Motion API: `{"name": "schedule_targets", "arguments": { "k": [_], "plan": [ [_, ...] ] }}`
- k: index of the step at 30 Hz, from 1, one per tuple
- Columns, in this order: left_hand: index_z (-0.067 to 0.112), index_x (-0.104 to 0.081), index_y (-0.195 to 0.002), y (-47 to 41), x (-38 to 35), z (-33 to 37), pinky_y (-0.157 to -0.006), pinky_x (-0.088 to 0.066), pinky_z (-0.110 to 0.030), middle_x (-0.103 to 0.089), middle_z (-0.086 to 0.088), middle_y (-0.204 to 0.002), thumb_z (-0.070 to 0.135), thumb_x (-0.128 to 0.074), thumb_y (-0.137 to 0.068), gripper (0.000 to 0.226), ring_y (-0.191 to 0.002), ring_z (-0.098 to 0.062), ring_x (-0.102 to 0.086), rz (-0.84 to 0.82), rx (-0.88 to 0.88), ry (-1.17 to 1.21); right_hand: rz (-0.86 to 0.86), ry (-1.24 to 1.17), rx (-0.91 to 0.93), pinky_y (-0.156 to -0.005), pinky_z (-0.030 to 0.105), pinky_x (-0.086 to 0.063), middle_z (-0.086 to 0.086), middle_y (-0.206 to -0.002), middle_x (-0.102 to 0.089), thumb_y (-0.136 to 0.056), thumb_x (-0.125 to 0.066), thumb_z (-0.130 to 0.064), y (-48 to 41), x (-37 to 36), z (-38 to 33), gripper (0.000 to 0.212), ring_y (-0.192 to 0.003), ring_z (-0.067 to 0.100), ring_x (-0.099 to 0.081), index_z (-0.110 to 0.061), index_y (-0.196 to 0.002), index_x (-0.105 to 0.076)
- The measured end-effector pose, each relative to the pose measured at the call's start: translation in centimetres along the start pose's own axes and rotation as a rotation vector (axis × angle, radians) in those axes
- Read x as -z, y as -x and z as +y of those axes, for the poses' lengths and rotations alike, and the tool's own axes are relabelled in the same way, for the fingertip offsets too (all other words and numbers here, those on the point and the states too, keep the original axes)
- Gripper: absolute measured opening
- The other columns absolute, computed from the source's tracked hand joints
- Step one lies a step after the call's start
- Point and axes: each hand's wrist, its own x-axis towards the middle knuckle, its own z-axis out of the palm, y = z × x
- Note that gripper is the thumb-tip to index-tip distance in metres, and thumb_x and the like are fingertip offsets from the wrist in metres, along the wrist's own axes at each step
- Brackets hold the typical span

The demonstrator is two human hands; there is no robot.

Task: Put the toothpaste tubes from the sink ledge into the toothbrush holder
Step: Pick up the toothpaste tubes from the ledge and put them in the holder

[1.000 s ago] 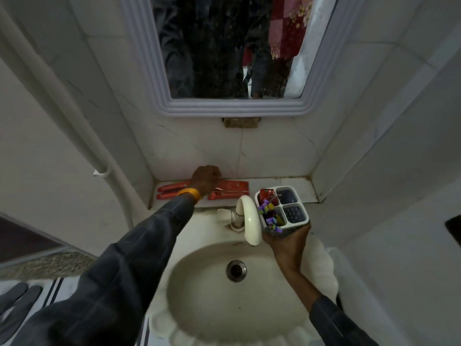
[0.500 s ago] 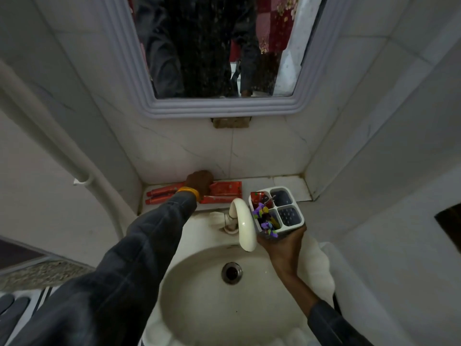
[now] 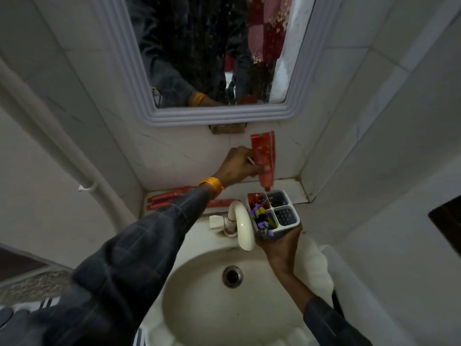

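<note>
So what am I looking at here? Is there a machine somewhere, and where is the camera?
No machine: a person works with bare hands, and the camera sits on their head, looking down at a sink. The left hand holds a red toothpaste tube upright, cap down, just above the toothbrush holder. The right hand holds that holder from below. More red tubes lie on the ledge behind the tap. The mirror shows the person's reflection.

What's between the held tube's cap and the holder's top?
Nothing. In the head view the red toothpaste tube, cap down in the left hand, hangs just above the toothbrush holder, which the right hand holds.
</note>
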Motion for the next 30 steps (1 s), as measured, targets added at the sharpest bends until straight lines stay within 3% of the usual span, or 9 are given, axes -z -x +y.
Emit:
{"name": "schedule_targets", "arguments": {
  "k": [4, 9, 13, 16, 18, 21, 24, 27, 30],
  "plan": [
    [0.004, -0.074, -0.102, -0.2, -3.2, 1.4, -0.078, -0.06, -0.031, -0.078, -0.013, -0.096, 0.018, -0.075, -0.085, 0.022, -0.079, -0.021, -0.074, -0.175, -0.027, -0.168, 0.022, -0.01, 0.001, -0.111, 0.042, -0.057, 0.003, -0.153, -0.058, -0.05, -0.105, -0.008, -0.1, -0.2, -0.2, 0.122, -0.139, 0.019, -0.063, -0.019, -0.152, -0.039],
    [0.012, -0.078, -0.103, -0.1, -5.7, 1.1, -0.082, -0.052, -0.029, -0.078, -0.01, -0.1, 0.022, -0.074, -0.084, 0.022, -0.089, -0.025, -0.071, -0.429, -0.044, -0.483, 0.031, 0.006, -0.023, -0.114, 0.052, -0.056, 0.001, -0.15, -0.058, -0.049, -0.105, -0.012, 0.0, -0.2, 0.2, 0.121, -0.139, 0.02, -0.063, -0.021, -0.151, -0.039],
    [0.011, -0.078, -0.101, -0.3, -5.6, 0.5, -0.075, -0.048, -0.026, -0.077, -0.01, -0.098, 0.028, -0.075, -0.084, 0.025, -0.084, -0.023, -0.069, -0.485, 0.003, -0.439, 0.035, 0.007, -0.036, -0.113, 0.059, -0.055, 0.011, -0.153, -0.056, -0.051, -0.105, -0.001, -0.2, -0.4, 0.4, 0.124, -0.14, 0.029, -0.061, -0.01, -0.155, -0.038],
    [0.016, -0.08, -0.095, 0.1, -3.9, -0.1, -0.073, -0.054, -0.025, -0.078, -0.001, -0.093, 0.039, -0.071, -0.086, 0.026, -0.079, -0.012, -0.069, -0.462, 0.076, -0.182, 0.04, 0.008, -0.022, -0.112, 0.052, -0.058, 0.01, -0.151, -0.059, -0.049, -0.105, -0.001, -0.3, -0.4, 0.3, 0.122, -0.137, 0.026, -0.064, -0.01, -0.152, -0.04],
    [0.015, -0.078, -0.095, 0.4, -2.0, -1.7, -0.08, -0.056, -0.03, -0.077, -0.001, -0.095, 0.039, -0.064, -0.091, 0.028, -0.085, -0.015, -0.071, -0.28, 0.14, -0.062, 0.034, 0.008, -0.02, -0.111, 0.049, -0.058, 0.012, -0.151, -0.059, -0.049, -0.104, 0.004, -0.2, -0.4, 0.4, 0.122, -0.137, 0.025, -0.065, -0.007, -0.151, -0.04],
    [0.009, -0.074, -0.107, 1.4, 0.7, -6.2, -0.092, -0.053, -0.035, -0.074, -0.011, -0.112, 0.029, -0.06, -0.095, 0.027, -0.103, -0.027, -0.068, -0.109, 0.268, -0.318, 0.015, 0.006, -0.01, -0.112, 0.038, -0.057, 0.01, -0.153, -0.056, -0.051, -0.103, 0.008, -0.1, -0.2, 0.5, 0.122, -0.138, 0.018, -0.063, -0.004, -0.153, -0.037],
    [0.009, -0.063, -0.128, 3.6, 1.0, -10.2, -0.105, -0.048, -0.036, -0.062, -0.014, -0.134, 0.026, -0.062, -0.093, 0.038, -0.122, -0.032, -0.058, -0.323, 0.441, -0.62, 0.001, -0.006, -0.01, -0.105, 0.015, -0.055, 0.004, -0.15, -0.058, -0.05, -0.103, 0.007, -0.1, -0.2, 0.2, 0.121, -0.134, 0.001, -0.063, -0.005, -0.152, -0.038],
    [0.009, -0.065, -0.121, 5.3, -0.4, -11.4, -0.1, -0.048, -0.035, -0.064, -0.014, -0.128, 0.022, -0.065, -0.091, 0.033, -0.118, -0.031, -0.059, -0.347, 0.44, -0.701, -0.025, -0.014, -0.007, -0.102, 0.008, -0.052, -0.006, -0.145, -0.056, -0.05, -0.102, 0.008, 0.1, -0.2, 0.1, 0.121, -0.13, -0.014, -0.06, -0.004, -0.151, -0.037],
    [0.007, -0.066, -0.114, 5.4, -1.1, -11.3, -0.097, -0.048, -0.037, -0.066, -0.016, -0.122, 0.019, -0.066, -0.09, 0.027, -0.114, -0.032, -0.061, -0.304, 0.389, -0.712, -0.034, -0.005, -0.01, -0.102, 0.006, -0.051, -0.008, -0.145, -0.055, -0.05, -0.102, 0.007, 0.2, -0.2, 0.2, 0.122, -0.13, -0.017, -0.058, -0.004, -0.151, -0.036]
  ]
}}
